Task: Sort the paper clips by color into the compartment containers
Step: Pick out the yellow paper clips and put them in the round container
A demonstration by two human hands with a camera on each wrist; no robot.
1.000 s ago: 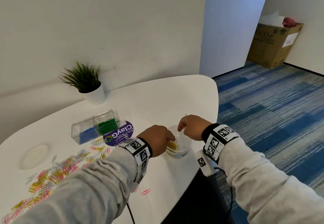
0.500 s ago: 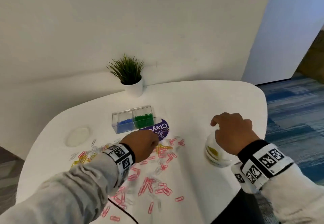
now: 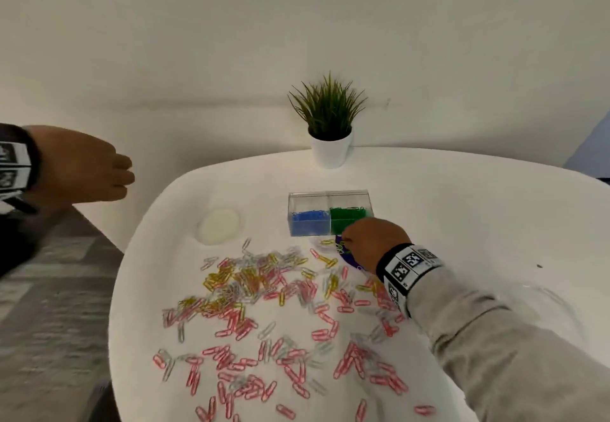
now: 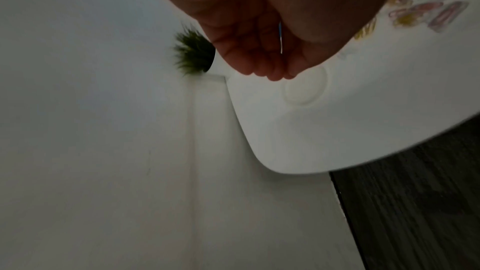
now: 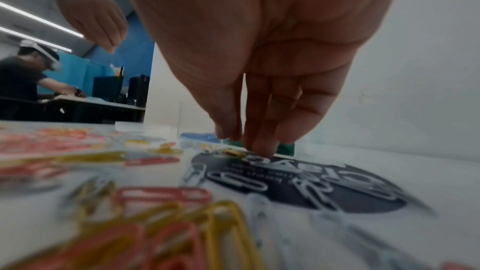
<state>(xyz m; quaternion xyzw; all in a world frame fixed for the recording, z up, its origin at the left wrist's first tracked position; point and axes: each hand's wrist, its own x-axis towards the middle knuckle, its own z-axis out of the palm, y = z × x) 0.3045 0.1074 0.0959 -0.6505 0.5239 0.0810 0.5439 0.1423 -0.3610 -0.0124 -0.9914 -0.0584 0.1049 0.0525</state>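
Pink, yellow and clear paper clips (image 3: 264, 289) lie scattered over the white table (image 3: 462, 207). A clear two-compartment box (image 3: 330, 197) holds blue clips (image 3: 308, 220) on the left and green clips (image 3: 346, 215) on the right. My right hand (image 3: 346, 240) reaches down onto the purple sticker (image 3: 346, 258) in front of the box. Its fingertips (image 5: 259, 151) touch the sticker (image 5: 311, 188) beside a yellow clip (image 5: 233, 152) lying flat. My left hand (image 3: 99, 174) hovers off the table's left edge, fingers straight and together, with nothing seen in it.
A round white lid (image 3: 219, 225) lies left of the box. A potted plant (image 3: 330, 124) stands at the back by the wall. A blurred clear round shape (image 3: 544, 296) sits at the right. Dark floor (image 3: 49, 306) lies beyond the left edge. Another person (image 5: 23, 77) works at a far table.
The view swung left. My right hand left the round container and came down on the sticker. My left hand pulled away from the clips, out past the table's left edge.
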